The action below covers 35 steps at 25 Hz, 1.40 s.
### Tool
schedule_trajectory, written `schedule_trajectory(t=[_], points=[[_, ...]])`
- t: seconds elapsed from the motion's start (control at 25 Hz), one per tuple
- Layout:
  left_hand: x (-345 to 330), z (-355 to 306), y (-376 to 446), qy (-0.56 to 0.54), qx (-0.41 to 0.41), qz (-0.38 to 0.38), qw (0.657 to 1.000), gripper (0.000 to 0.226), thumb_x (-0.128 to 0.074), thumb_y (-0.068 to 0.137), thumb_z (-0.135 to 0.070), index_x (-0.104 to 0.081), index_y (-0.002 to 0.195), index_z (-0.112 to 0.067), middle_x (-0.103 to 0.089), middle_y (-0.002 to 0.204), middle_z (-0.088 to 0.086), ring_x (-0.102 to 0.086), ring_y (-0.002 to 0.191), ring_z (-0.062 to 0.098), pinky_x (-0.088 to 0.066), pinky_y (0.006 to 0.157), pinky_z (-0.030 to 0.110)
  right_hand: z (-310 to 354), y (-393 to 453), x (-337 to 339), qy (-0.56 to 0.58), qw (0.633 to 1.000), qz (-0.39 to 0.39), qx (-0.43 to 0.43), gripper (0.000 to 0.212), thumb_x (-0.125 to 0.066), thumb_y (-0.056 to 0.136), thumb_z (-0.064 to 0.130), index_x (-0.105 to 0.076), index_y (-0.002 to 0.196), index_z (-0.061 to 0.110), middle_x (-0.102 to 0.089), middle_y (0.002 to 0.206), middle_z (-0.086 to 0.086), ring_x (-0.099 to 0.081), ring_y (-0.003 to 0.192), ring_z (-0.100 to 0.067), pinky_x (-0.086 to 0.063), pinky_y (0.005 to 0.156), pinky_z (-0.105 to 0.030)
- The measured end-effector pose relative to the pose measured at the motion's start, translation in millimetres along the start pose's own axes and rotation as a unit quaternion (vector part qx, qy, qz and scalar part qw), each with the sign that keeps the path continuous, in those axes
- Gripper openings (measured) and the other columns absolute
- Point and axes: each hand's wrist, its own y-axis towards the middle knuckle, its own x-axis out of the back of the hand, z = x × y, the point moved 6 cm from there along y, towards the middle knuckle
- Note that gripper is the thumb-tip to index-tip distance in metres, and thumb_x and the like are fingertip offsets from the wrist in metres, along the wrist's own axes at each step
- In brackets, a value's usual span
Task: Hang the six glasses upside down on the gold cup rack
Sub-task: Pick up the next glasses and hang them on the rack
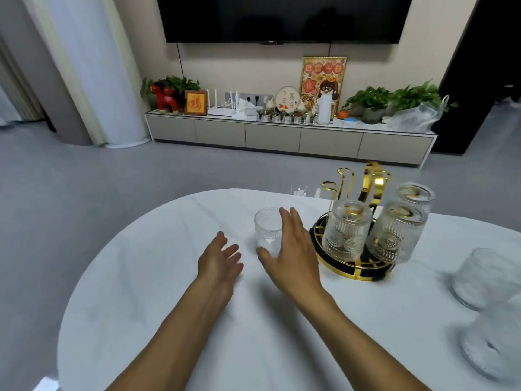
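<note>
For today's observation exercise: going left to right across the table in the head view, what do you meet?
Left hand → upright glass → right hand → gold cup rack holding three upturned glasses → two blurred glasses at the right edge.

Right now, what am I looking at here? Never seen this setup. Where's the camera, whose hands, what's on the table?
There is one picture, from a camera worn on a person's head, looking forward and down. No robot: both bare hands are open and hold nothing. The right hand reaches around an upright glass on the white table; the left hand hovers beside it. The gold cup rack already carries three upside-down glasses. Two more glasses stand at the right edge, blurred.
</note>
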Motion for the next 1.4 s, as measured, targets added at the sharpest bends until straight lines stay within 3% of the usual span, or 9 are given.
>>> schedule_trajectory(t=[0.12,0.28,0.56,0.68,0.84,0.92,1.04,1.2,1.4], points=[[-2.1,-2.6,13.2,-0.011,0.022,0.021,0.999,0.043,-0.044,0.1,-0.034,-0.049,0.134,-0.008,-0.056,0.137,0.016,-0.055,0.11,0.029,-0.04,0.096,0.04,-11.3,43.2,-27.6,-0.059,0.995,0.05,-0.067,0.09,-0.062,0.087,0.042,-0.008,0.155,0.019,-0.006,0.166,-0.01,-0.021,0.145,-0.035,-0.026,0.112,-0.044],[-9.1,3.4,23.3,0.036,0.045,0.028,0.998,0.041,-0.052,0.096,-0.034,-0.054,0.13,-0.011,-0.059,0.127,0.011,-0.057,0.105,0.028,-0.045,0.085,0.041,-15.1,59.6,-31.7,-0.018,0.994,0.055,-0.097,0.089,-0.07,0.079,0.042,-0.021,0.151,0.021,-0.034,0.149,-0.012,-0.046,0.128,-0.037,-0.04,0.097,-0.042],[-51.7,-12.9,-14.5,-0.009,0.024,0.189,0.982,0.047,-0.075,0.073,-0.046,-0.071,0.106,-0.014,-0.076,0.091,0.009,-0.074,0.082,0.024,-0.059,0.072,0.033,4.0,11.3,45.7,0.395,0.907,-0.095,-0.111,0.077,-0.08,0.058,0.041,-0.054,0.129,0.031,-0.057,0.119,0.007,-0.066,0.094,-0.006,-0.052,0.082,-0.029],[-65.6,-28.5,-48.3,-0.079,-0.015,0.247,0.966,0.036,-0.079,0.068,-0.034,-0.077,0.096,-0.012,-0.077,0.095,0.01,-0.075,0.088,0.022,-0.06,0.073,0.032,18.6,6.2,78.6,0.452,0.885,-0.055,-0.098,0.074,-0.081,0.061,0.038,-0.056,0.13,0.027,-0.059,0.119,0.007,-0.067,0.096,-0.004,-0.054,0.088,-0.034],[-84.3,-62.2,-72.5,-0.06,-0.122,0.241,0.961,0.023,-0.084,0.059,-0.03,-0.081,0.078,-0.017,-0.078,0.087,0.004,-0.074,0.08,0.017,-0.059,0.071,0.028,14.8,17.3,143.2,0.364,0.93,-0.011,-0.041,0.068,-0.071,0.073,0.053,-0.055,0.133,0.026,-0.061,0.128,0.005,-0.061,0.11,-0.004,-0.051,0.093,-0.027],[-104.5,-89.1,-74.2,0.016,-0.205,0.208,0.956,0.031,-0.088,0.055,-0.029,-0.08,0.081,-0.015,-0.077,0.088,0.003,-0.072,0.081,0.017,-0.058,0.074,0.028,-4.4,40.2,189.1,0.141,0.985,-0.102,-0.017,0.055,-0.06,0.087,0.048,-0.053,0.136,0.023,-0.061,0.132,0.001,-0.059,0.114,-0.01,-0.05,0.092,-0.031],[-147.6,-113.3,-68.5,0.182,-0.3,0.136,0.926,0.06,-0.091,0.057,-0.028,-0.068,0.108,-0.007,-0.074,0.103,0.008,-0.069,0.093,0.021,-0.056,0.083,0.032,-32.4,75.5,209.3,-0.166,0.982,-0.082,-0.044,0.048,-0.047,0.098,0.037,-0.046,0.14,0.014,-0.062,0.131,-0.013,-0.055,0.118,-0.033,-0.045,0.089,-0.042],[-199.7,-106.1,-47.5,0.377,-0.352,0.107,0.85,0.065,-0.092,0.055,-0.035,-0.061,0.109,-0.016,-0.067,0.103,0.0,-0.063,0.092,0.016,-0.05,0.077,0.029,-62.7,93.5,194.5,-0.168,0.985,0.007,-0.034,0.036,-0.045,0.101,0.031,-0.057,0.127,0.011,-0.065,0.126,-0.015,-0.058,0.112,-0.036,-0.049,0.09,-0.046],[-225.5,-90.8,-23.6,0.507,-0.392,0.111,0.759,0.086,-0.091,0.055,-0.04,-0.056,0.128,-0.01,-0.066,0.118,0.005,-0.061,0.1,0.021,-0.053,0.082,0.034,-72.1,96.8,192.3,-0.178,0.984,-0.005,-0.015,0.033,-0.047,0.098,0.034,-0.062,0.117,0.012,-0.069,0.118,-0.013,-0.059,0.107,-0.037,-0.051,0.086,-0.048]])
